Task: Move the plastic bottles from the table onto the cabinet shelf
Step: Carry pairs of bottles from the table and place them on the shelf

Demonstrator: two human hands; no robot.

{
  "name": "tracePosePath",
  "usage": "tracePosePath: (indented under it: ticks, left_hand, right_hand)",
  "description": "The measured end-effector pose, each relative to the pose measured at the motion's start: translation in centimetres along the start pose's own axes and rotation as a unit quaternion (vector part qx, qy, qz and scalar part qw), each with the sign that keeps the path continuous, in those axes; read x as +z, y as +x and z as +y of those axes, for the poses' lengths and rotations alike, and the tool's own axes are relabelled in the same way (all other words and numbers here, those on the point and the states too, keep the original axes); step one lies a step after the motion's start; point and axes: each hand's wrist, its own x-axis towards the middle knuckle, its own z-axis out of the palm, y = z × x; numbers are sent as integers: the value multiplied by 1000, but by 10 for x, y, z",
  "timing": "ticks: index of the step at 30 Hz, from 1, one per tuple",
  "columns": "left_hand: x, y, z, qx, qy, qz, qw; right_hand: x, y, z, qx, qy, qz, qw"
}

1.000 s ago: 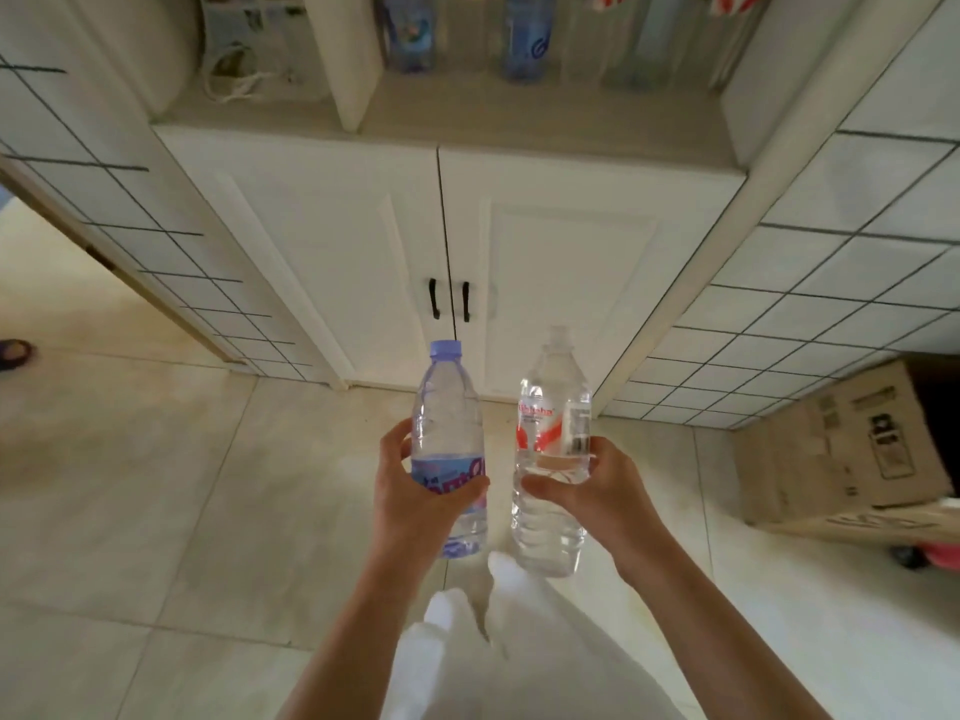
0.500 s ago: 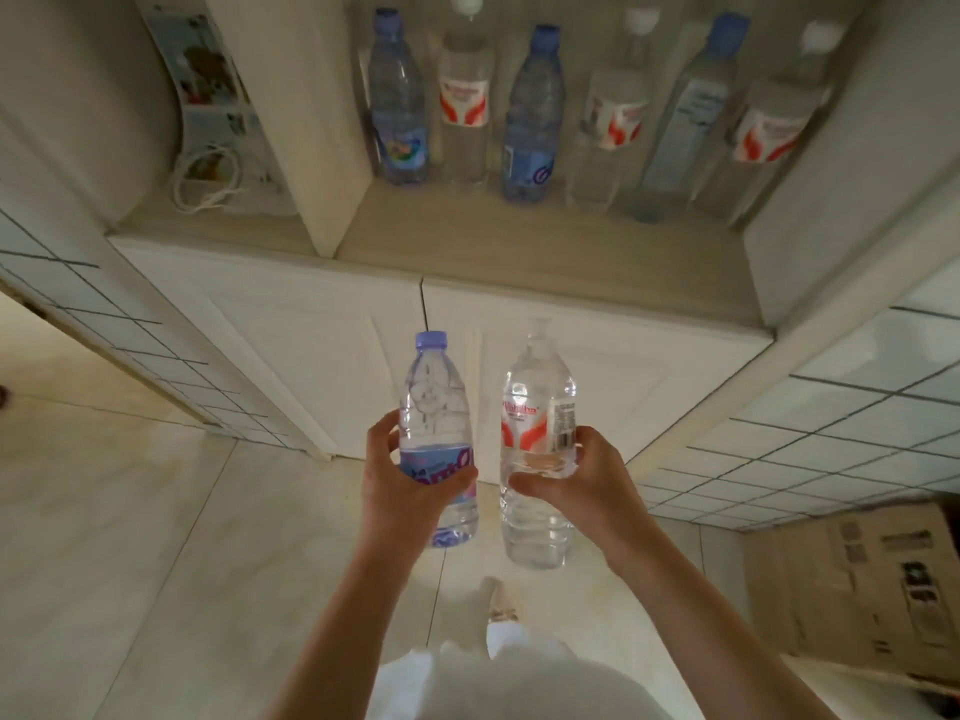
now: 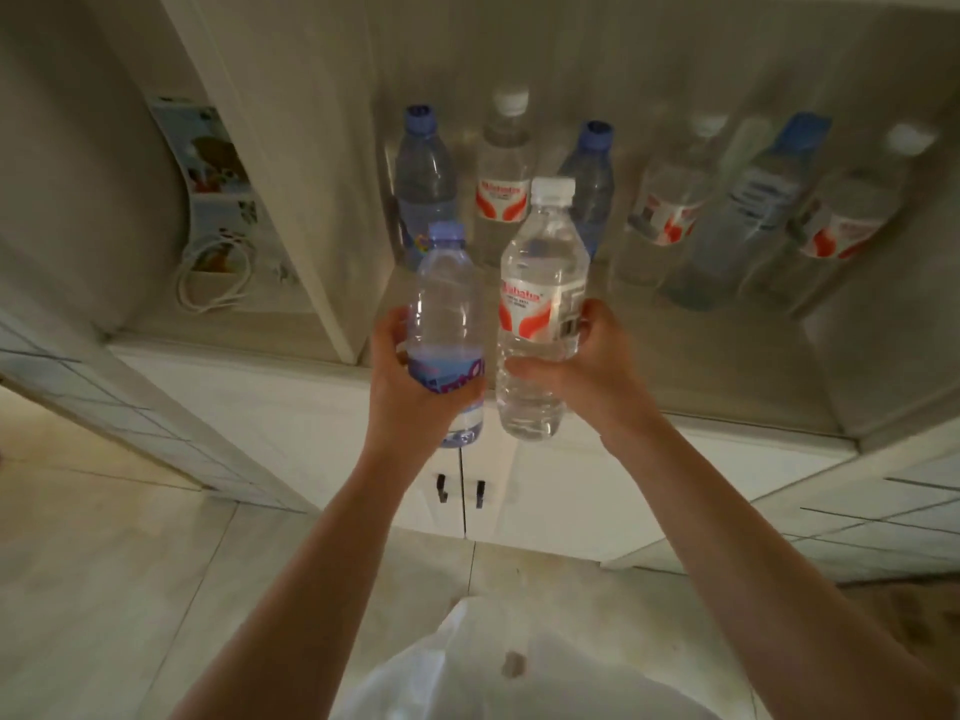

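My left hand (image 3: 410, 387) grips a clear bottle with a blue cap and a blue-purple label (image 3: 447, 324). In my right hand (image 3: 587, 361) I hold a clear bottle with a white cap and a red-and-white label (image 3: 540, 314). Both bottles are upright, side by side, raised over the front edge of the cabinet shelf (image 3: 701, 366). Several bottles (image 3: 504, 184) stand in a row at the back of that shelf, some blue-capped, some white-capped.
A vertical divider panel (image 3: 311, 210) bounds the shelf on the left; beyond it lie a coiled white cable (image 3: 208, 283) and printed cards. Below are white cabinet doors with two black handles (image 3: 460, 493). Tiled walls flank the cabinet, with a tiled floor below.
Both hands have lifted the two bottles up and forward to the shelf edge. I have come closer to the cabinet, and the view has tilted up onto the shelf.
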Motion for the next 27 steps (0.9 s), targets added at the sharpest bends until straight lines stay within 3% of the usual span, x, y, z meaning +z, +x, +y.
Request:
tracePosePath:
  ticks: [10, 17, 27]
  left_hand:
    - [-13, 67, -13, 43, 13, 28, 999]
    - [-18, 66, -29, 45, -5, 33, 998]
    - [-17, 50, -32, 72, 63, 32, 995]
  right_hand:
    - [38, 41, -2, -30, 10, 64, 997]
    - [40, 34, 7, -74, 1, 51, 996]
    - [52, 15, 28, -79, -59, 78, 992]
